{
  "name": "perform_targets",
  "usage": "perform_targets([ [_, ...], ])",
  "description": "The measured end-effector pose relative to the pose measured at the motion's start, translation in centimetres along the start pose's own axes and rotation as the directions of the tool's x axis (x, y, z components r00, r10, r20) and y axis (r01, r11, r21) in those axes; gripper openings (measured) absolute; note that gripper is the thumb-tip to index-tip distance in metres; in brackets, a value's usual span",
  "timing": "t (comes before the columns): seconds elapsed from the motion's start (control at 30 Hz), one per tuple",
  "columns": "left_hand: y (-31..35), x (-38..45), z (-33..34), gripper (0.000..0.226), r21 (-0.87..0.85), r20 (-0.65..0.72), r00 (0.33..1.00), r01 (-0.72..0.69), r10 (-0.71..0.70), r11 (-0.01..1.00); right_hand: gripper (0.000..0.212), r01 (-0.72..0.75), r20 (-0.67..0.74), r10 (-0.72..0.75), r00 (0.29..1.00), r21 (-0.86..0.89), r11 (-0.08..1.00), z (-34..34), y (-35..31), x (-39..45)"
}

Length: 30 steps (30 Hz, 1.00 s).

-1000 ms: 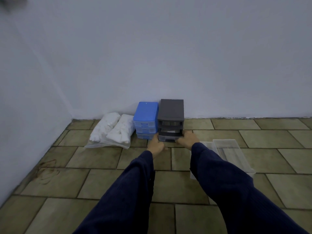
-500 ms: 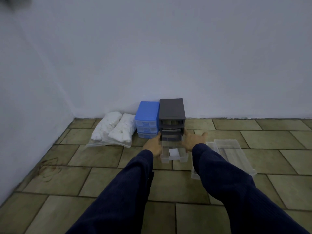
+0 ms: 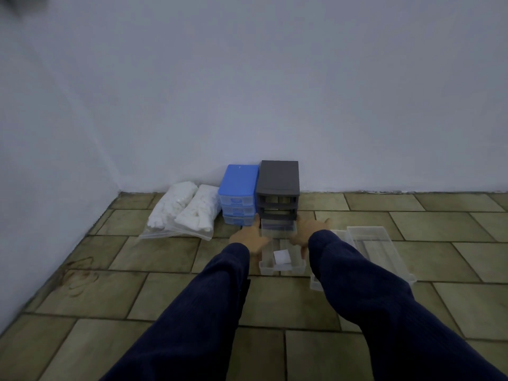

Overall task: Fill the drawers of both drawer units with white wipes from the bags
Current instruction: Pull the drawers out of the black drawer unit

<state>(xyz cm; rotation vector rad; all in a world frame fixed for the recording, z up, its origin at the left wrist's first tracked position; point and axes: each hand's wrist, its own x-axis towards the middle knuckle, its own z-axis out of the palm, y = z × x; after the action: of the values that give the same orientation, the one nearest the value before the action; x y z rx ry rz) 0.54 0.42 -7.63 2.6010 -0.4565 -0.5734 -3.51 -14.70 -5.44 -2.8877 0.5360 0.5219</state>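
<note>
Tiled floor [image 3: 170, 295] meets white wall [image 3: 302, 92]; both hands grip the clear drawer [image 3: 283, 264], left hand [image 3: 248, 237] and right hand [image 3: 305, 233] fingers curled on its sides. Grey drawer unit [image 3: 278, 188] just beyond fingertips, blue unit [image 3: 238, 193] and wipe bags [image 3: 182, 210] left of them.

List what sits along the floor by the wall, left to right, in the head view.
bags of white wipes → blue drawer unit → grey drawer unit, its bottom drawer pulled out between left hand and right hand → loose clear drawers.
</note>
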Motion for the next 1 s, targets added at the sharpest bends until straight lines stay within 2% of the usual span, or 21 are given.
perform_targets([
  [0.13, -0.1, -0.2, 0.0, 0.087, -0.107, 0.023, 0.999, -0.028, 0.031, 0.994, 0.059, 0.017, -0.047, -0.022, 0.999, -0.103, 0.994, 0.2, 0.3, -0.4],
  [0.3, 0.2, -0.5, -0.1, 0.093, -0.179, 0.02, 0.999, -0.035, 0.039, 0.983, 0.068, 0.052, 0.034, -0.05, 0.998, -0.057, 0.997, -0.4, 0.3, -1.2],
  [0.37, 0.4, -0.9, -0.2, 0.084, -0.212, 0.01, 1.0, 0.011, -0.01, 0.977, 0.066, 0.049, 0.019, -0.047, 0.999, -0.091, 0.995, -0.4, 0.2, -1.5],
  [0.47, 0.6, -1.3, 0.2, 0.045, -0.234, 0.025, 0.999, 0.041, -0.036, 0.971, 0.063, 0.049, -0.014, -0.051, 0.999, -0.152, 0.987, -0.2, 0.4, -1.9],
  [0.63, 1.5, -1.6, 1.3, 0.04, -0.284, 0.034, 0.999, -0.004, 0.014, 0.959, 0.06, 0.031, -0.063, -0.042, 0.997, -0.163, 0.986, 0.4, 1.7, -2.4],
  [0.7, 2.2, -1.7, 1.8, 0.039, -0.3, 0.031, 0.999, -0.011, 0.021, 0.954, 0.057, 0.04, -0.083, -0.05, 0.995, -0.114, 0.993, 0.6, 2.6, -2.7],
  [0.83, 4.0, -1.6, 3.1, 0.034, -0.311, 0.05, 0.999, -0.005, 0.022, 0.95, 0.054, 0.073, -0.086, -0.061, 0.994, 0.143, 0.987, 0.8, 4.4, -3.2],
  [1.0, 5.5, -1.7, 4.3, 0.043, -0.324, 0.079, 0.995, -0.039, 0.068, 0.945, 0.046, 0.066, -0.106, -0.044, 0.993, 0.215, 0.974, 0.8, 6.2, -3.3],
])
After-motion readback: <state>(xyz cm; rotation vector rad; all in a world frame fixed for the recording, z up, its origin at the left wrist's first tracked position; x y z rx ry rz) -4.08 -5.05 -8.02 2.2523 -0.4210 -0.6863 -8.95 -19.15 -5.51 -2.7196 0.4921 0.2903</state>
